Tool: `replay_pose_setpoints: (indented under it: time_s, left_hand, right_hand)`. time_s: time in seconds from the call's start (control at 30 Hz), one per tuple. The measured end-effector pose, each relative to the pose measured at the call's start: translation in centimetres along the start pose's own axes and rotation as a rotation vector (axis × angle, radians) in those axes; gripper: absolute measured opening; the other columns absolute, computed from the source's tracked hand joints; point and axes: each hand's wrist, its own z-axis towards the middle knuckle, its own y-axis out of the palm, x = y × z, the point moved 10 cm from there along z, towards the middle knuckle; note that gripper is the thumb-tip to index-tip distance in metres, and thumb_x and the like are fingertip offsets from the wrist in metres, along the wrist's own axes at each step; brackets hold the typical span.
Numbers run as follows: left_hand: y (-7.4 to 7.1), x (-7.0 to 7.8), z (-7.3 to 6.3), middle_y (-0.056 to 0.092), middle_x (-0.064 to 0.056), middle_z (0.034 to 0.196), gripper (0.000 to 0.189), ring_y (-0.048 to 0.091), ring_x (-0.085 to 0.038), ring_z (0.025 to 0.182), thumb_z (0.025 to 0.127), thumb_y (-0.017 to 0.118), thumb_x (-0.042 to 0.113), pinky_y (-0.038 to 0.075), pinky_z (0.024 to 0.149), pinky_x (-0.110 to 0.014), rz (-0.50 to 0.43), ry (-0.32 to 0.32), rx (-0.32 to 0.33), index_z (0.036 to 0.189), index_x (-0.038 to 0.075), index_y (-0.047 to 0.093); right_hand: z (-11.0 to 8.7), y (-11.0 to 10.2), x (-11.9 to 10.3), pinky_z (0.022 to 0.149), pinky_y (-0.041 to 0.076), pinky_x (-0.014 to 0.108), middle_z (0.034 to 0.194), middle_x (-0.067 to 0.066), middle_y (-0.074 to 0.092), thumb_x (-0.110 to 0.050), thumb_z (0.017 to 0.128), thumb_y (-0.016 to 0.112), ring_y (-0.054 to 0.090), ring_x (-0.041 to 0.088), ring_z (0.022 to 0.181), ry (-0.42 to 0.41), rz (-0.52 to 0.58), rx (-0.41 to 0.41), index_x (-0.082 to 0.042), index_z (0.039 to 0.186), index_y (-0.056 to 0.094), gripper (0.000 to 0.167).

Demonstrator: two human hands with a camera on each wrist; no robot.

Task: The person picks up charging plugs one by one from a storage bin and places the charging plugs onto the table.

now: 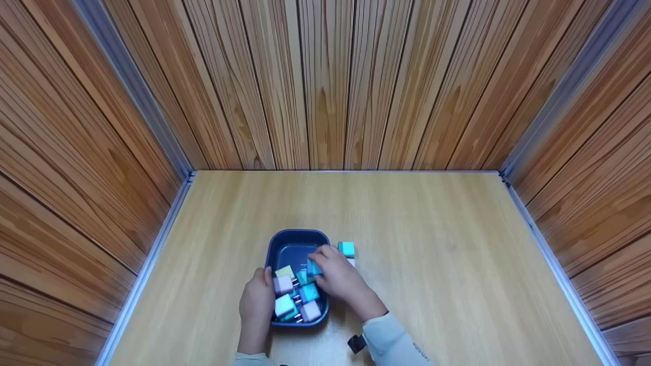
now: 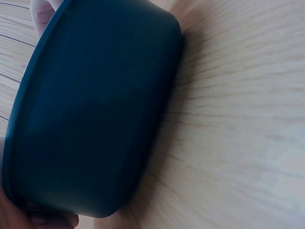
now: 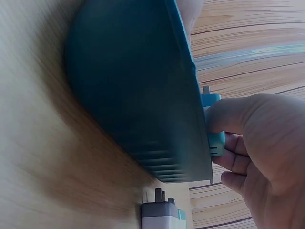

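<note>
A dark blue plastic bin (image 1: 299, 233) stands on the table, with several plug-in chargers (image 1: 283, 284) in white, blue, teal and pale yellow heaped toward its near end. My left hand (image 1: 257, 300) grips the bin's left rim, thumb over the edge. Over the right side of the bin, my right hand (image 1: 338, 272) pinches a blue charger (image 1: 314, 267). The right wrist view shows this charger (image 3: 217, 143) level with the rim, a metal prong sticking out. Outside the bin to the right lie a teal charger (image 1: 346, 249) and a white-and-grey charger (image 3: 159, 222), the latter mostly hidden in the head view.
The wooden table (image 1: 432, 244) is enclosed by wood-panelled walls (image 1: 325, 91) at the back and both sides. Metal strips (image 1: 549, 274) run along the table's edges. A small black object (image 1: 357, 344) sits at the right sleeve.
</note>
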Motion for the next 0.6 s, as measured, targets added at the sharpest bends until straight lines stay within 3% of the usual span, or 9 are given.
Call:
replay_pose_setpoints:
  time_s: [0.2, 0.6]
  left_hand:
    - [0.3, -0.1, 0.1, 0.054, -0.006, 0.073, 0.044, 0.054, -0.021, 0.066, 0.111, 0.036, 0.045, 0.037, 0.056, -0.032, 0.002, -0.030, -0.018, 0.109, 0.008, 0.060]
    - [0.3, -0.2, 0.1, 0.055, -0.006, 0.074, 0.046, 0.054, -0.021, 0.067, 0.111, 0.035, 0.046, 0.037, 0.056, -0.033, 0.003, -0.026, -0.023, 0.110, 0.008, 0.060]
  right_hand:
    - [-0.3, -0.5, 0.0, 0.109, 0.046, 0.040, 0.139, -0.002, 0.051, -0.029, 0.100, 0.069, 0.046, 0.016, 0.128, 0.000, 0.022, 0.017, -0.018, 0.148, 0.054, 0.052]
    - [-1.6, -1.7, 0.1, 0.107, 0.048, 0.038, 0.139, -0.001, 0.051, -0.030, 0.098, 0.070, 0.046, 0.016, 0.126, -0.003, 0.014, 0.051, -0.018, 0.148, 0.055, 0.053]
